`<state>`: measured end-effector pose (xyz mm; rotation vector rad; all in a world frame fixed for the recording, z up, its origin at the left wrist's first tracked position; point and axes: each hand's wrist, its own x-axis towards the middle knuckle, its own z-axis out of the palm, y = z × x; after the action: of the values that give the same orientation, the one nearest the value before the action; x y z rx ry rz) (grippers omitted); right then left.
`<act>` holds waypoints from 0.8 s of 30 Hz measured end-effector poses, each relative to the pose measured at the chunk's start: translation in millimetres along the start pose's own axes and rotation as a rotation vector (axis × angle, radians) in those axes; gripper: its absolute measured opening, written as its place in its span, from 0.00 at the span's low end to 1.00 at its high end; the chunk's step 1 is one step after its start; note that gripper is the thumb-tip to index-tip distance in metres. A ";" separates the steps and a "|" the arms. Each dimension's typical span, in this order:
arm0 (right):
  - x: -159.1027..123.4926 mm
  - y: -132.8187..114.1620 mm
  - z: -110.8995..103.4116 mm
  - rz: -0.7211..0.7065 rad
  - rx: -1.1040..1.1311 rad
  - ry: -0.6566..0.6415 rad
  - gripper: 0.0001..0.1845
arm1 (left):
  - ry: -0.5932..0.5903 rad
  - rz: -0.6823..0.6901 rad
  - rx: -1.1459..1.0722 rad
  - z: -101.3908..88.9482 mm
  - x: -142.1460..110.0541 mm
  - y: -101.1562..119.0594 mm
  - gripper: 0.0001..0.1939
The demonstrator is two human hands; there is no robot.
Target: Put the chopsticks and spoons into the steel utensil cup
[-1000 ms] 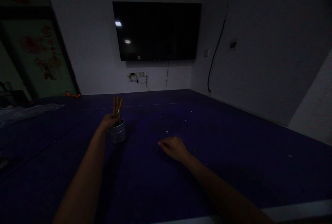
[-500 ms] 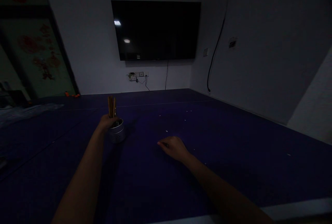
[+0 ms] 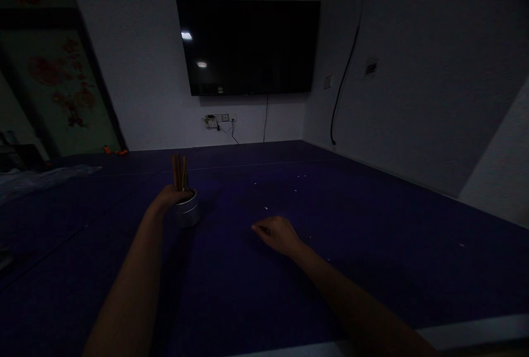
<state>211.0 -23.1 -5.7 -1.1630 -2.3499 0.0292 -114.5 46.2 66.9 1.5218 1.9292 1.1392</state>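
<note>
1. Over to the far left of the cup, I see a crumpled clear sheet [image 3: 53,177], with small orange things [image 3: 107,149] lying beyond it.
2. The left hand [image 3: 168,197] is at the cup's left side, thumb reaching across by the rim. Its fingers look mostly closed, but their tips are hidden; I can't tell whether they have hold of the rim, the sticks or both.
3. The brown sticks [image 3: 179,172] rise out of the cup, leaning slightly apart. They look light, stiff and fairly smooth, likely to fan out if loosely held; I'd pinch them together just above the rim.
4. The cup [image 3: 188,215] itself stands upright on the purple surface [image 3: 231,291]. It looks like thin metal: rigid, fairly light, perhaps a bit slippery, hardly fragile. Around the middle of the wall seems the steadiest hold, since the tall sticks could make it top-heavy.
5. A few pale scraps [image 3: 266,208] lie to the right of the cup; they look nearly weightless.
6. The right hand [image 3: 279,234] is to the cup's right and a little nearer the person, well apart from it. Thumb and forefinger meet at the tips, the rest curled in, with nothing visible in them.
</note>
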 end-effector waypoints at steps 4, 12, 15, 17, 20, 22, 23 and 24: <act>-0.8 -0.3 -0.7 0.013 0.002 -0.009 0.19 | -0.048 -0.010 0.059 -0.9 5.1 -3.8 0.13; 0.3 1.0 -0.2 0.013 -0.013 -0.023 0.19 | -0.212 0.084 -0.086 -4.9 10.5 -6.8 0.19; 0.7 1.7 0.3 0.020 -0.021 -0.025 0.19 | -0.238 0.080 -0.115 -6.5 8.9 -6.0 0.20; 0.6 2.3 0.6 0.021 -0.018 -0.023 0.19 | -0.222 0.069 -0.113 -6.7 7.9 -6.5 0.20; 0.2 3.3 1.0 0.016 -0.008 -0.021 0.19 | -0.219 0.077 -0.138 -5.8 7.6 -9.2 0.20; 0.0 3.7 1.1 0.013 -0.004 -0.018 0.19 | -0.216 0.085 -0.162 -4.9 8.0 -11.4 0.20; -0.1 3.8 1.1 0.014 -0.005 -0.016 0.18 | -0.214 0.087 -0.171 -4.7 8.1 -12.2 0.20; -0.2 3.8 1.1 0.015 -0.008 -0.014 0.18 | -0.212 0.087 -0.177 -4.6 8.1 -12.6 0.20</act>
<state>213.4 -20.6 -7.6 -1.1882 -2.3557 0.0331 -127.9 51.6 60.6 1.5732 1.5947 1.1029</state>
